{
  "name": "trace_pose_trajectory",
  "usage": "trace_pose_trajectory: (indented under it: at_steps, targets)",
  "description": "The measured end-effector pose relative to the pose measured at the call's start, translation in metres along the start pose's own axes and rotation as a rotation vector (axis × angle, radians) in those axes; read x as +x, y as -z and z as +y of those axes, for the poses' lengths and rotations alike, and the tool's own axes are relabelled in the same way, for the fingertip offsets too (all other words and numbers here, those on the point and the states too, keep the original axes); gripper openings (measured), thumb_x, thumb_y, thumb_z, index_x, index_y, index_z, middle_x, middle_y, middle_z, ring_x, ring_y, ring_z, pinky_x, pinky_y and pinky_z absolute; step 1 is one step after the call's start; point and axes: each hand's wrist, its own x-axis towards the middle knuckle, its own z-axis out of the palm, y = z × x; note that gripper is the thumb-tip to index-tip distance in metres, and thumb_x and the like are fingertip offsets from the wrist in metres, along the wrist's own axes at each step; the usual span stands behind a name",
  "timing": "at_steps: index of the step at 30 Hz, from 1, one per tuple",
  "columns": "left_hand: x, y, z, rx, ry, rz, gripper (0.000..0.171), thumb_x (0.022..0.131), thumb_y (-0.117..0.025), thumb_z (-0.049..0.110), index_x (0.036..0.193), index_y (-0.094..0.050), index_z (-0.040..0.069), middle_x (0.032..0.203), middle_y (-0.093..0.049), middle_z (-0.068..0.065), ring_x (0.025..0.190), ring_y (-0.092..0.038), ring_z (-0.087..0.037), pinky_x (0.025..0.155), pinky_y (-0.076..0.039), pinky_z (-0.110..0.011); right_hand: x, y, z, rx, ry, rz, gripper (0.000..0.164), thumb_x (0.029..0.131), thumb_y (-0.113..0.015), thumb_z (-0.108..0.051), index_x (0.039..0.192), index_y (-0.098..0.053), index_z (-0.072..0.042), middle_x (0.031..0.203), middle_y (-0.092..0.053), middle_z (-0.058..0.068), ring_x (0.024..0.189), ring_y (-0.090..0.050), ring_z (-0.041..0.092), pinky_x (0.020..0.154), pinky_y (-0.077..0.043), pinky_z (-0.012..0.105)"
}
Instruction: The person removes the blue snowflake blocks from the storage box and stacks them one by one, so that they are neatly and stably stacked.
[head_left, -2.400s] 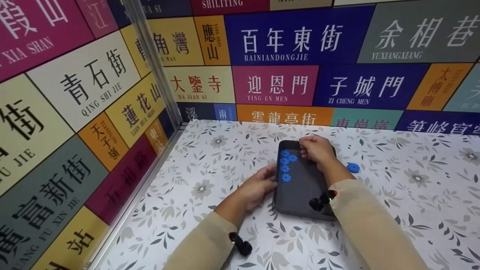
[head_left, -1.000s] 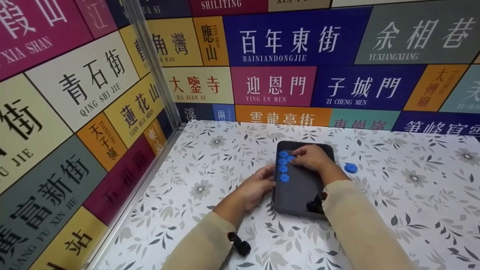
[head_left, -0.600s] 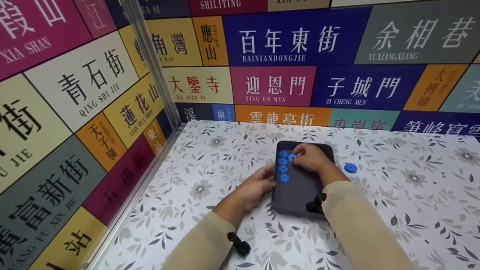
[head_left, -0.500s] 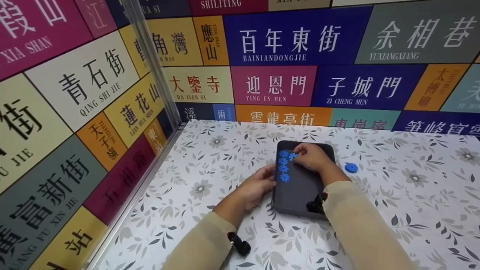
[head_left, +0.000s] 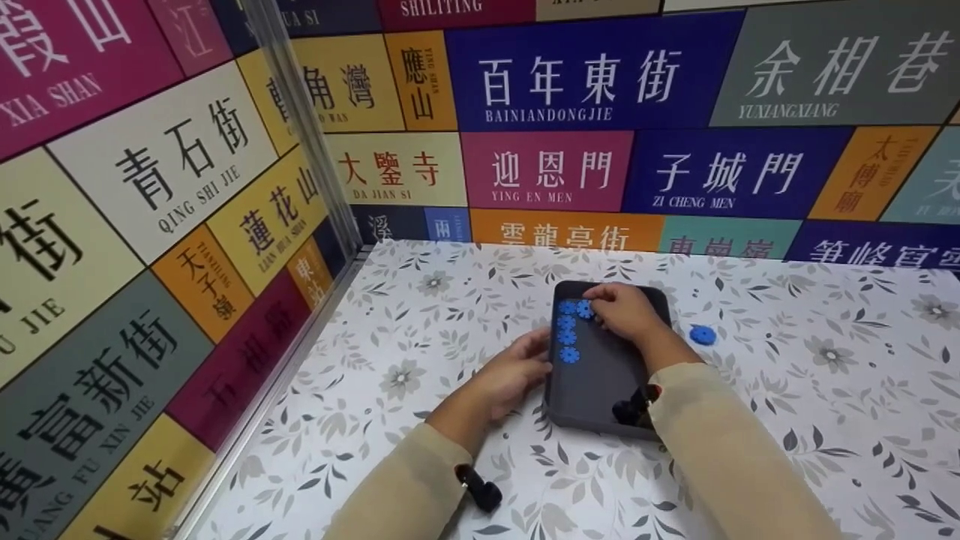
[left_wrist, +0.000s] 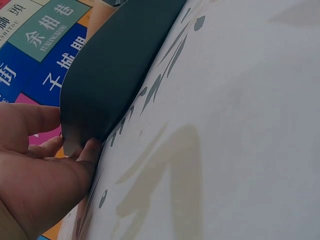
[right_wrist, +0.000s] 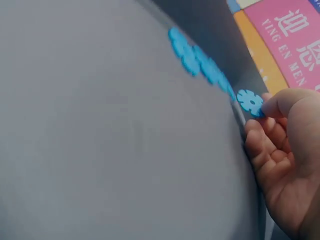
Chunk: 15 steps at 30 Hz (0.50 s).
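Observation:
A dark grey rectangular tray (head_left: 600,390) lies on the table, with several blue notched plastic snowflake discs (head_left: 569,337) in a row along its left wall. My right hand (head_left: 626,311), inside the tray near its far end, pinches one blue snowflake disc (right_wrist: 250,102) between thumb and index finger. That disc is tilted up, beside the far end of the row. My left hand (head_left: 514,375) rests against the outside of the tray's left wall. In the left wrist view its thumb and fingertips (left_wrist: 90,150) touch the wall at a rounded corner.
One more blue snowflake disc (head_left: 703,334) lies on the floral tablecloth (head_left: 787,405), right of the tray. Walls of colourful street-name signs (head_left: 585,82) stand behind and to the left. A black wrist camera (head_left: 634,406) on the right sleeve hangs over the tray.
My right hand has moved left from the tray's far wall to the discs. The disc at its fingertips has shifted slightly toward the far wall. The left hand stays in place.

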Motion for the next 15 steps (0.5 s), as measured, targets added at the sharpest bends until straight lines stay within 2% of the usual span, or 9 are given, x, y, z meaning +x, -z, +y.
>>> trace_pose_trajectory:
  at_steps: [7, 11, 15]
  targets:
    - [0.000, -0.002, 0.001, 0.005, 0.003, 0.007, 0.074, 0.096, -0.055, -0.006, 0.166, -0.039, 0.014, 0.172, -0.041, -0.012, 0.157, -0.044, -0.031, 0.132, -0.036, -0.048, 0.002, 0.010, -0.010, 0.086, 0.001, 0.071, 0.033, 0.103, -0.059, -0.021, 0.129, -0.074, -0.006, 0.111, -0.071, 0.014, 0.086, -0.068, 0.017, 0.073, -0.061, 0.025]
    - [0.000, -0.001, 0.001, -0.004, 0.010, 0.013, 0.076, 0.096, -0.055, -0.007, 0.166, -0.039, 0.016, 0.172, -0.041, -0.012, 0.157, -0.044, -0.030, 0.132, -0.035, -0.048, -0.003, 0.024, -0.025, 0.191, -0.010, 0.088, 0.036, 0.105, -0.060, -0.023, 0.133, -0.072, -0.004, 0.114, -0.070, 0.013, 0.087, -0.068, 0.016, 0.081, -0.065, 0.029]
    - [0.000, 0.001, 0.000, 0.001, 0.005, 0.015, 0.075, 0.095, -0.055, -0.008, 0.166, -0.039, 0.013, 0.171, -0.042, -0.014, 0.157, -0.044, -0.031, 0.132, -0.035, -0.049, -0.018, 0.036, -0.039, 0.329, -0.011, 0.090, 0.038, 0.106, -0.061, -0.021, 0.137, -0.069, -0.001, 0.105, -0.070, 0.005, 0.083, -0.068, 0.011, 0.082, -0.065, 0.027]
